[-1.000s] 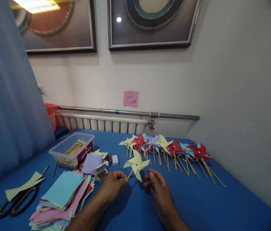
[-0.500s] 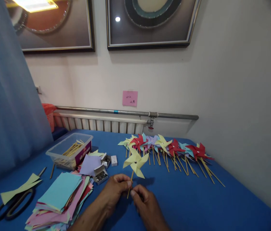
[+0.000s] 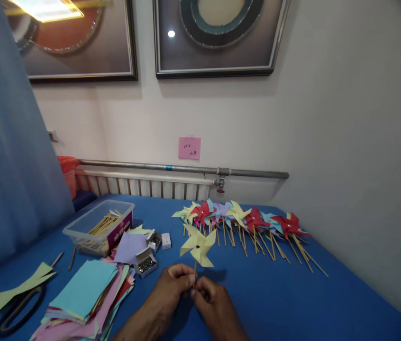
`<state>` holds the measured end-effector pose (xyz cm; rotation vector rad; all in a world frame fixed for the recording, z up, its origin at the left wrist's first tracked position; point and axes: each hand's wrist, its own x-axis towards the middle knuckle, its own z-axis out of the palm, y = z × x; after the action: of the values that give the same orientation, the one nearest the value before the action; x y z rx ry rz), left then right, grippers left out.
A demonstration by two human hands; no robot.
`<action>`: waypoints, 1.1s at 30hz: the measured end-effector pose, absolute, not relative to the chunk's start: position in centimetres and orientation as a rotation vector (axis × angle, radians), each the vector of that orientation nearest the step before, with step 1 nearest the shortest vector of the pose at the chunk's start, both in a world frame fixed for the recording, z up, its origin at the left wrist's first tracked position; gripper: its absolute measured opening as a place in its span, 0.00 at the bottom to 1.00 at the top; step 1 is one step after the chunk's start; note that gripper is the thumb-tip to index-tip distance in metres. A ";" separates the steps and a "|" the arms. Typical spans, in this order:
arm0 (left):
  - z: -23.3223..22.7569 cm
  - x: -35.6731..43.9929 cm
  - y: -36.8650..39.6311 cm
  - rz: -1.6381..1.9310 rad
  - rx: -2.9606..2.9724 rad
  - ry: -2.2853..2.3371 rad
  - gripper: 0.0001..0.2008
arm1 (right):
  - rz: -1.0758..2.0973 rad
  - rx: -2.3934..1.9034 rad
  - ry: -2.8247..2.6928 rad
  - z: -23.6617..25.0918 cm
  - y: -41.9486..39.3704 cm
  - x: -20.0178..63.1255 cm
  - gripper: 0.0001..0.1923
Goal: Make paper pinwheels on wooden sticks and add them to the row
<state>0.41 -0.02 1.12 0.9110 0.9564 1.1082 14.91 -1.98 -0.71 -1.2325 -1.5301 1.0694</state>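
While both hands [image 3: 193, 289] pinch a yellow pinwheel [image 3: 197, 245] — finished pinwheels [image 3: 243, 220] lie beyond.

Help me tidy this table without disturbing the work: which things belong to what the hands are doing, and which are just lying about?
In hand:
yellow pinwheel, its stick pinched by the left hand and right hand

Lying about:
row of finished pinwheels
stack of coloured paper
scissors
tub of sticks
small boxes of pins
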 end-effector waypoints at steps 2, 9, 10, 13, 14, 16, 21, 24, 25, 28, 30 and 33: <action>1.4 0.5 -0.1 1.104 0.927 0.979 0.15 | 1.050 -1.253 -1.558 -0.8 -1.9 14.9 0.09; 0.7 0.7 0.6 1.047 0.950 0.983 0.09 | 1.032 -1.288 -1.619 -1.2 -1.6 14.9 0.06; 0.6 0.7 0.7 1.046 0.949 0.983 0.08 | 1.033 -1.292 -1.620 -1.2 -1.5 14.9 0.06; 0.4 0.7 0.7 1.039 0.965 0.999 0.07 | 1.024 -1.313 -1.630 -1.4 -1.4 15.0 0.06; 0.5 0.6 0.7 1.039 0.969 1.004 0.07 | 1.018 -1.320 -1.636 -1.4 -1.4 15.0 0.06; 0.7 0.5 0.6 1.040 0.967 1.001 0.07 | 1.009 -1.330 -1.646 -1.6 -1.4 15.1 0.06; 1.2 0.5 0.5 1.023 0.976 1.001 0.07 | 0.986 -1.333 -1.674 -1.8 -1.4 15.2 0.06; 1.2 0.7 0.6 1.027 0.974 1.026 0.08 | 0.990 -1.342 -1.694 -1.7 -1.3 15.2 0.06; 1.2 0.7 0.6 1.030 0.973 1.025 0.08 | 0.992 -1.348 -1.700 -1.7 -1.3 15.2 0.06; 1.3 0.7 0.6 1.025 0.970 1.020 0.08 | 0.989 -1.356 -1.714 -1.6 -1.3 15.2 0.05; 1.3 0.6 0.6 1.021 0.965 1.017 0.08 | 0.977 -1.360 -1.718 -1.6 -1.3 15.2 0.05; 1.0 0.5 0.6 1.015 0.954 1.001 0.08 | 0.975 -1.366 -1.714 -1.6 -1.4 15.1 0.06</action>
<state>0.46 0.63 0.97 0.9537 1.0006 1.0146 15.13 -1.42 -1.62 -1.3663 -1.7141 0.9747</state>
